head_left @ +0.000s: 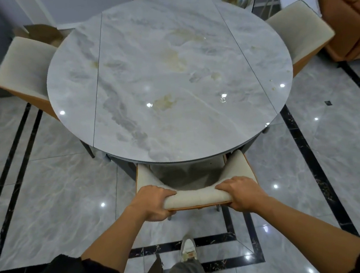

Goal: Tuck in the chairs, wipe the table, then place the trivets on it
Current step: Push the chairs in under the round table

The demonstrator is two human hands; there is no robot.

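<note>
The left hand [153, 202] and right hand [240, 193] each clench a corner of the near chair [198, 199] at its padded top rail, fingers curled over the cream cushion. It is a sound hold. The chair looks rigid and fairly heavy, soft fabric over an orange shell, and should slide readily on the glossy floor [58, 193]. Its seat sits largely beneath the counter [164, 38], at the near edge. That round counter is polished marble-look stone with yellowish smears, possibly spills.
</note>
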